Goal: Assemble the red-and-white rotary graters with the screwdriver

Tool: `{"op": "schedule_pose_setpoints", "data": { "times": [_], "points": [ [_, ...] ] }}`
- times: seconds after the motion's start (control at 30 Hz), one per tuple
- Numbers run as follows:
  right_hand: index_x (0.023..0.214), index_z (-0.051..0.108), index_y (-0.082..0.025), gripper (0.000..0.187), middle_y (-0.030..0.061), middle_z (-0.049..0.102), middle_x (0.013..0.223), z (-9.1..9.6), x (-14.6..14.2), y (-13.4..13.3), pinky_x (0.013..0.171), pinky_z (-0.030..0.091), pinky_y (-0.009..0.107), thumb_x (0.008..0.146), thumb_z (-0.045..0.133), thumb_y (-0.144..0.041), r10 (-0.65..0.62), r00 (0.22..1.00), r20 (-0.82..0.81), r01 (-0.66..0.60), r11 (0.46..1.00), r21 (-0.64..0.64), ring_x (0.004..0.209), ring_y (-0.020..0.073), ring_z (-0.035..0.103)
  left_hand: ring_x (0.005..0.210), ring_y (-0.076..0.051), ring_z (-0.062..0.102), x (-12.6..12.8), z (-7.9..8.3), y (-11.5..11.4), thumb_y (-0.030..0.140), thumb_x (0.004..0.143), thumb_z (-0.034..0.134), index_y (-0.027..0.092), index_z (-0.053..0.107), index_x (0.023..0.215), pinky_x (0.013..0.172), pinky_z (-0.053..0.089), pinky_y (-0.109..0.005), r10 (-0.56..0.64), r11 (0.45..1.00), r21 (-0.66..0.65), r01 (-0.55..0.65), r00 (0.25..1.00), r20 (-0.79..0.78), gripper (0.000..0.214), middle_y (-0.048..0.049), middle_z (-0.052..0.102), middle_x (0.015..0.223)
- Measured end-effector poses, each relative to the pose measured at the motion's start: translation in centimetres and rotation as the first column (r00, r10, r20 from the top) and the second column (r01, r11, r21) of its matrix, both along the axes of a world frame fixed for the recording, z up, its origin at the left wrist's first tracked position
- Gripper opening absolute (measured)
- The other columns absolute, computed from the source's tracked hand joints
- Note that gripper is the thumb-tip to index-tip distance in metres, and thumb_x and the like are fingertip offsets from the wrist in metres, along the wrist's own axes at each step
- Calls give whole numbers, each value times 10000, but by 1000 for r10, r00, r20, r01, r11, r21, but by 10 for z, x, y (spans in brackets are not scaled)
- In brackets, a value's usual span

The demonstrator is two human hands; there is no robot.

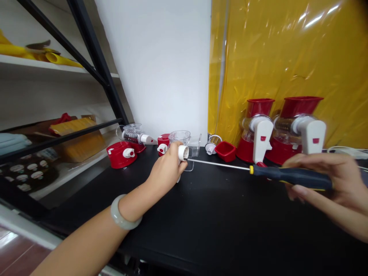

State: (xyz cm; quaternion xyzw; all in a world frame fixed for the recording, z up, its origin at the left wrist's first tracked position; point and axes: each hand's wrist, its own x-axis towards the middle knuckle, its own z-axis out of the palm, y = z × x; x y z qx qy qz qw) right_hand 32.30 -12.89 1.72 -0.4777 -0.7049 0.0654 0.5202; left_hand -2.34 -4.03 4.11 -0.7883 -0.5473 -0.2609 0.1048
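My left hand [166,171] is closed round a clear plastic part with a white round cap [183,152], held just above the black table [201,222]. My right hand [322,184] grips the dark handle of a long screwdriver [290,176]. Its thin metal shaft [218,163] runs left and its tip meets the white cap. A pale bangle [122,214] sits on my left wrist.
Two assembled red and white rotary graters [258,128] [301,128] stand against the yellow sheet [287,57]. Loose parts lie along the back: a red base [120,154], a clear drum housing [132,134], a red cup [225,150], a metal drum [212,143]. A black shelf rack [94,57] stands left.
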Motion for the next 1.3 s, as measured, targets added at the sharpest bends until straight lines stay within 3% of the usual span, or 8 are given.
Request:
{"op": "schedule_pose_setpoints", "data": {
  "times": [0.13, 0.27, 0.4, 0.53, 0.7, 0.93, 1.1, 1.3],
  "points": [
    [1023, 561, -277, 272, -7, 629, 716, 2, 5, 2, 455, 475, 221, 836, 604, -470, 25, 957, 288, -21, 1000, -15, 510, 136, 590, 751, -286, 689, 0, 0, 0, 222, 831, 547, 172, 372, 1231, 621, 483, -348, 13, 1000, -13, -13, 1000, -2, 439, -99, 670, 901],
    [946, 528, -246, 288, -55, 474, 459, 7, -3, 2, 339, 352, 210, 900, 475, -526, 70, 978, 196, -23, 972, -234, 346, 119, 449, 756, -291, 688, 0, 0, 0, 228, 838, 543, 176, 371, 1235, 624, 484, -355, 14, 1000, -20, -14, 1000, -10, 436, -104, 672, 919],
    [1147, 470, -290, 386, 22, 619, 793, 8, -7, -1, 518, 493, 279, 857, 523, -539, -47, 982, 185, 50, 999, -13, 609, 177, 586, 750, -274, 684, 0, 0, 0, 222, 838, 538, 173, 374, 1235, 626, 485, -346, 17, 1000, -9, -17, 1000, -8, 433, -96, 666, 896],
    [1020, 570, -292, 245, 79, 583, 1028, 3, -2, -3, 865, 474, 450, 857, 543, -474, -190, 894, 406, 56, 946, 320, 1006, 285, 573, 739, -262, 678, 0, 1, 0, 218, 824, 551, 172, 382, 1226, 627, 485, -342, 1, 1000, -7, -1, 1000, 1, 439, -102, 665, 910],
    [1160, 498, -283, 332, 29, 625, 903, -2, 7, 0, 545, 510, 261, 868, 578, -420, -70, 960, 270, 13, 978, 207, 639, 153, 627, 735, -266, 674, 1, 1, -1, 220, 827, 535, 165, 384, 1227, 628, 484, -347, -2, 1000, -30, 2, 1000, 9, 431, -102, 666, 901],
    [819, 499, -243, 247, -46, 543, 508, 13, 3, 5, 393, 385, 216, 943, 430, -445, -78, 910, 408, 57, 996, 65, 392, 115, 507, 741, -266, 676, 1, 0, -3, 221, 829, 529, 170, 378, 1240, 629, 479, -345, -6, 1000, -15, 6, 1000, -5, 441, -109, 669, 925],
    [1203, 368, -256, 349, 19, 632, 867, 8, -7, 4, 657, 550, 269, 911, 503, -393, 71, 988, 139, -76, 996, 34, 681, 155, 648, 743, -264, 676, 1, 2, -2, 225, 837, 527, 163, 378, 1229, 626, 479, -341, 14, 1000, -11, -14, 1000, -9, 424, -109, 668, 919],
    [1133, 482, -267, 314, 56, 616, 1028, 2, 3, 0, 724, 552, 260, 856, 595, -362, 11, 948, 317, -87, 970, 227, 818, 177, 658, 745, -266, 682, 0, 2, 0, 232, 836, 542, 169, 381, 1222, 629, 479, -337, 26, 999, -19, -26, 1000, -14, 423, -95, 668, 891]
  ]
}}
